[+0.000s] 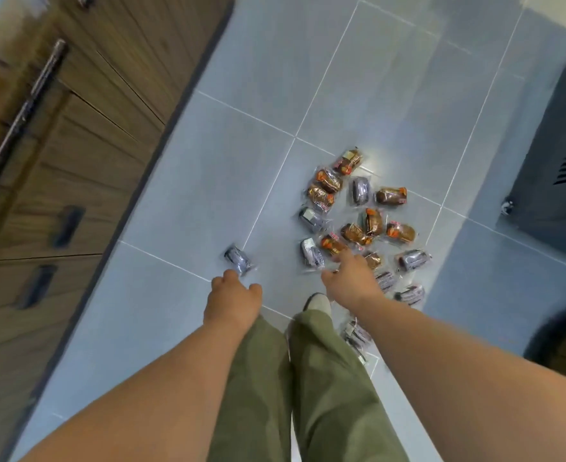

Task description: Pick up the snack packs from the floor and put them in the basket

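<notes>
Two bulky things are flanking the floor: a cabinet on the left, a dark unit on the right. Trouser legs are hiding part of one pack. Open tiles are stretching beyond the cluster. Packs are lying there, roughly nine orange and eight dark. One stray is lying just beside the left hand, which is hanging loosely curled and empty. The right hand is hovering, fingers relaxed, over the cluster's near edge.

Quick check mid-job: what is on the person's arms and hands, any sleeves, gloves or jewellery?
No sleeves show up to the frame's edge. The left hand and right hand wear no gloves, and no watch, bracelet or ring shows, though the view is slightly blurred. The legs wear olive-green trousers.
</notes>
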Tool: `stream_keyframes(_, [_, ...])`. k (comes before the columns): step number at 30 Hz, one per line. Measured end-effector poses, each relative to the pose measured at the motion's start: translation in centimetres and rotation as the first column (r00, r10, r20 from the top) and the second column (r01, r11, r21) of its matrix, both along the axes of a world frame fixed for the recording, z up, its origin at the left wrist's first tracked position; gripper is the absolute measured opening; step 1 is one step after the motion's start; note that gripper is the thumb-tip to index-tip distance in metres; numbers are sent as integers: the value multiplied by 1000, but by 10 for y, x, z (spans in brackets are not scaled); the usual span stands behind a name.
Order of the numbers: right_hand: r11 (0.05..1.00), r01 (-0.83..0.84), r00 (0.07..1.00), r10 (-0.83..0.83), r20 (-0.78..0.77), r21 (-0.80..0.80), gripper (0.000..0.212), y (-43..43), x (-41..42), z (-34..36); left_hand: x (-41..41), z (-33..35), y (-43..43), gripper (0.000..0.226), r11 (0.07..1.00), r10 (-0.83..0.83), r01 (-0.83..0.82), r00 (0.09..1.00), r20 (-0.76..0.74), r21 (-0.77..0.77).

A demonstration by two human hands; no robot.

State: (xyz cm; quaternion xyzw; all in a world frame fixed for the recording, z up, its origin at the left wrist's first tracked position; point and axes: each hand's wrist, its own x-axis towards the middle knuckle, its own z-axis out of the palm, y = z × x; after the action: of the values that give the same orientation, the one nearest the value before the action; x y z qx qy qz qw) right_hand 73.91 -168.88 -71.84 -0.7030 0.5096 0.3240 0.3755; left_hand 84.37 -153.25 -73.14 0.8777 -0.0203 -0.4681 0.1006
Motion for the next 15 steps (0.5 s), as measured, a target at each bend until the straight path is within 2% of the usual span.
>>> stream_keyframes(9, [992, -116, 992, 118, -51, 47, 49, -17, 10, -171, 11, -173, -10, 52, 996, 53, -51, 998, -28, 70])
stream_keyframes(15, [987, -151, 985, 155, -81, 56, 61, -25, 13, -278, 21, -279, -4, 65, 991, 89, -89, 996, 3, 101])
